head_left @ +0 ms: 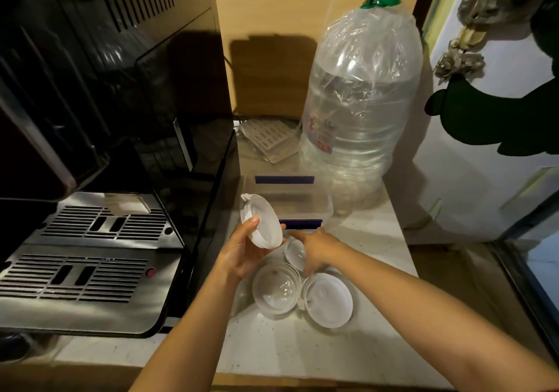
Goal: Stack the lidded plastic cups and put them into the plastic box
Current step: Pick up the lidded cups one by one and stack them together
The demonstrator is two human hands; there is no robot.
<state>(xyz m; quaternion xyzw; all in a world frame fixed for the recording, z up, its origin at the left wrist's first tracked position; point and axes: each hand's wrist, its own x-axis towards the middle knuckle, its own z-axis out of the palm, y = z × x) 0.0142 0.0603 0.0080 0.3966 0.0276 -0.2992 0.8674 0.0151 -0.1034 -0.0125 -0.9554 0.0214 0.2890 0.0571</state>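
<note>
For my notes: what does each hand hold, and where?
Left hand holds a tilted round clear plastic lidded cup by its rim. Right hand touches another cup; grip unclear.

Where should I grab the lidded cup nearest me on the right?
Take the lidded cup by its round rim, from above, fingers spanning opposite sides. It lies flat on the counter, lid up, with its left edge close against the neighbouring cup.

Cup under right hand: the cup is mostly covered; the hold cannot be told.
Plastic box: near wall partly behind the held cup; contents unclear.
Bottle: cap cut by the top edge; label too blurred to read.
Machine: left side cut off, upper part lost in dark.
</note>
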